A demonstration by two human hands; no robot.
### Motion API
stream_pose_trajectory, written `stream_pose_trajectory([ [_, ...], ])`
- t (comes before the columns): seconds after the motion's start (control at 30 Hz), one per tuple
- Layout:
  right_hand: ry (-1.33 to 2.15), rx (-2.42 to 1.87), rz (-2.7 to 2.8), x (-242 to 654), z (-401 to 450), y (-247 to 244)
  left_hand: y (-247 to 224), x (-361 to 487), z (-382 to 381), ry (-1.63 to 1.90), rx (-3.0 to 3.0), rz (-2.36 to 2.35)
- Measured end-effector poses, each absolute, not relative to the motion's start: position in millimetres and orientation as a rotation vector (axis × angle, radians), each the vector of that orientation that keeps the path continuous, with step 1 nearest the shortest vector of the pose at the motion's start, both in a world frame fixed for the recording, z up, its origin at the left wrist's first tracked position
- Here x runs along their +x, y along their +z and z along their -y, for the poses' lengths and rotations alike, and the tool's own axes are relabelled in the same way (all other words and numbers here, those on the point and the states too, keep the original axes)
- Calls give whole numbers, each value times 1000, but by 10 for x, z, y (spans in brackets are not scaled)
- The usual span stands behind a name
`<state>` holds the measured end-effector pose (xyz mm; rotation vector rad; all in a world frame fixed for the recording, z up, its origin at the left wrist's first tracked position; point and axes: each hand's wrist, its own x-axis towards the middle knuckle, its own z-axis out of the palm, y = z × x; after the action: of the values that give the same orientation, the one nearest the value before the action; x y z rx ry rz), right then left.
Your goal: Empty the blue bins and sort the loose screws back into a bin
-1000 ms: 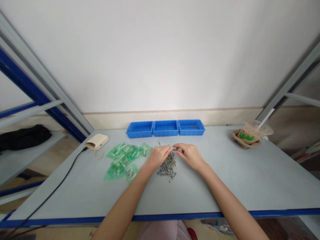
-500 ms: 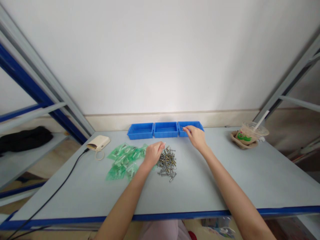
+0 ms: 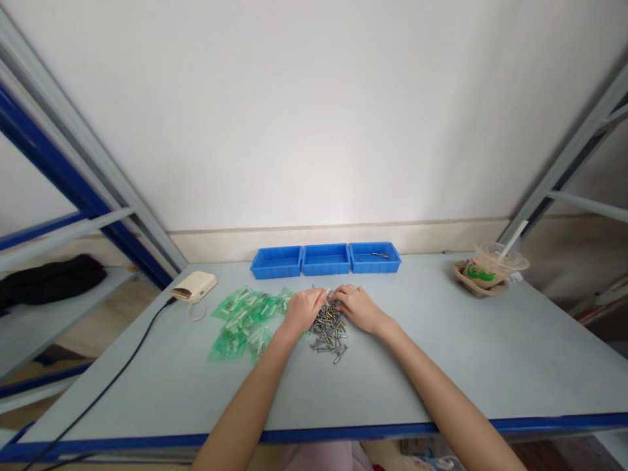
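A pile of small metal screws or bolts [image 3: 330, 330], some yellowish, lies on the table. My left hand [image 3: 305, 310] is closed at the pile's upper left edge; what its fingertips hold, if anything, is too small to name. Bent over the pile's upper right side, my right hand [image 3: 357, 306] touches the metal pieces with curled fingers, its fingertips partly hidden among them. Behind the hands stand three blue bins in a row: left [image 3: 276, 271], middle [image 3: 326, 268] and right [image 3: 375, 267]. A few thin metal pieces [image 3: 380, 255] lie in the right bin.
Green plastic packets [image 3: 243, 320] lie left of the pile. A cream-coloured device [image 3: 195, 285] with a black cable sits farther left. On the right, a plastic cup [image 3: 485, 265] with a straw stands in a cardboard holder [image 3: 473, 283]. The table's blue front edge [image 3: 353, 433] runs below.
My right hand has moved from the right bin down to the pile. My left hand remains beside the pile, slightly lower. The view has shifted slightly.
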<state>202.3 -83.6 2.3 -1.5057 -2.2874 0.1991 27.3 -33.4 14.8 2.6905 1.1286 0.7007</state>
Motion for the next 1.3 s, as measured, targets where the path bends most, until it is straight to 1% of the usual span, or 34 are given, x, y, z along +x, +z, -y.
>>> stream_pose_trajectory([
  [0.27, 255, -1372, 2185, 2138, 729, -76, 167, 273, 346, 695, 2713, -1133],
  [0.6, 106, -1537, 2157, 2195, 697, -77, 138, 282, 331, 643, 2748, -1154],
  [0.7, 89, -1539, 2120, 2210, 704, -35, 120, 279, 318, 689, 2731, -1119],
  [0.83, 185, -1494, 1930, 2232, 701, 9, 92, 290, 303, 829, 2786, -961],
  [0.97, 333, -1486, 1782, 2192, 714, 21, 76, 311, 306, 819, 2852, -870],
  [1.07, 352, -1464, 1768, 2141, 753, 38, 80, 315, 307, 835, 2844, -882],
  [1.17, 297, -1417, 1846, 2103, 805, 74, 81, 314, 302, 876, 2819, -901],
  [1.3, 102, -1479, 2010, 2079, 852, 113, 71, 318, 304, 874, 2806, -925],
])
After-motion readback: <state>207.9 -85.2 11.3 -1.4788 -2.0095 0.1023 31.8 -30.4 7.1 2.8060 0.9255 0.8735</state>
